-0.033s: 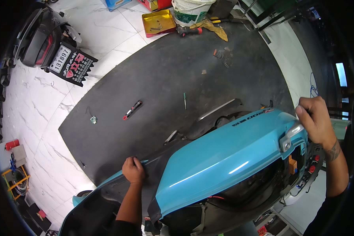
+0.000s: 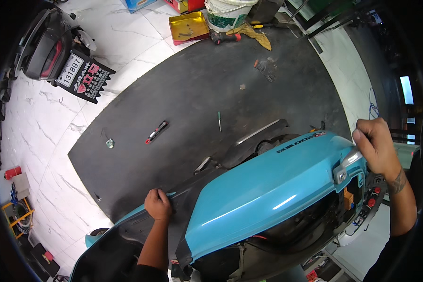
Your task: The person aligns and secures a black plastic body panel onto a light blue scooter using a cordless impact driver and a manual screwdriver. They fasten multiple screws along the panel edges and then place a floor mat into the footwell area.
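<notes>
Across the lower part of your view lies the teal scooter (image 2: 263, 183), its rear to your right, with glossy, rounded side panels meeting matte black plastic. Your hands are well apart: the left hand (image 2: 158, 204) is curled into a fist on the black front part, the exact hold hidden by its fingers, and the right hand (image 2: 373, 143) is clamped on the smooth silver grab rail (image 2: 351, 158). Below the teal panel, an open body cavity (image 2: 291, 235) shows a red wire and, toward the rear, an orange block (image 2: 348, 199).

Beyond, on your dull dark mat (image 2: 192, 94), lie a slim green-handled screwdriver (image 2: 219, 120) and a red-and-black tool (image 2: 157, 132). Farther off, a shallow tray (image 2: 189, 27), yellow inside, holds a few small metal pieces; beside it stands a white bucket (image 2: 225, 15), its contents out of sight. Glossy, veined tiles (image 2: 127, 40) surround the mat.

Against the earlier frame, both your holds match; the mat and its tools have only slid slightly left in your view.
</notes>
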